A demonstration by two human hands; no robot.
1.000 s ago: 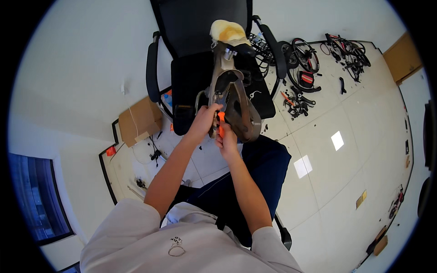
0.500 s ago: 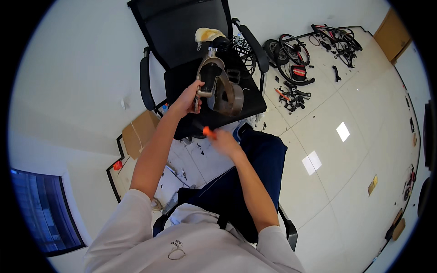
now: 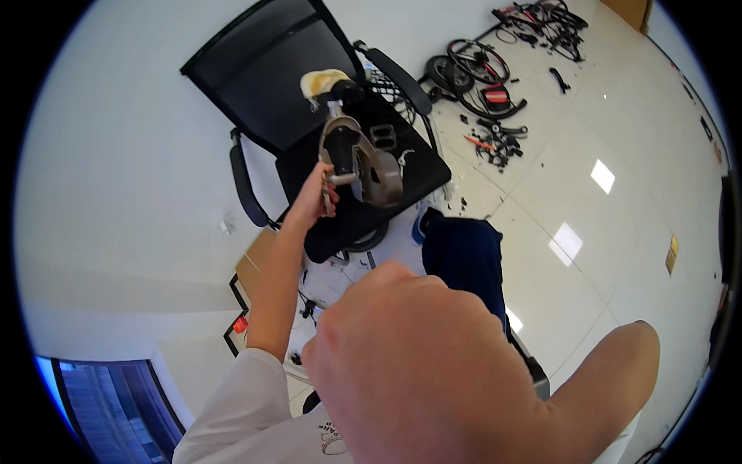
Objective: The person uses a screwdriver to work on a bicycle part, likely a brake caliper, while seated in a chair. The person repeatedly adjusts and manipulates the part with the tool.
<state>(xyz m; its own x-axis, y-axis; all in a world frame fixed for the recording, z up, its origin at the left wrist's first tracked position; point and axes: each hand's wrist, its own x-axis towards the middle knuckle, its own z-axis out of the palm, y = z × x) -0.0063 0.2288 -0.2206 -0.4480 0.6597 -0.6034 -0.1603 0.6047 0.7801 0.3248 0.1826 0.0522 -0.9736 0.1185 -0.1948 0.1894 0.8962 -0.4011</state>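
Note:
My left hand, fingers wrapped round its edge, grips a curved brown-grey metal bracket with a black block set in it. I hold it tilted above the black seat of the office chair. At its far end is a silver neck, beside a stained yellow-white cloth. My right hand looms very large in the foreground, closed in a fist with its back toward me. Whatever its fingers hold is hidden.
On the chair seat lie a dark pedal and a small silver lever. Wheels, bike parts and a black tube lie on the tiled floor to the right. A cardboard piece leans at left.
My right hand has risen from beside the chair, close to the view; the orange-handled tool it held is now out of sight. My left hand keeps its grip on the bracket. The view has shifted.

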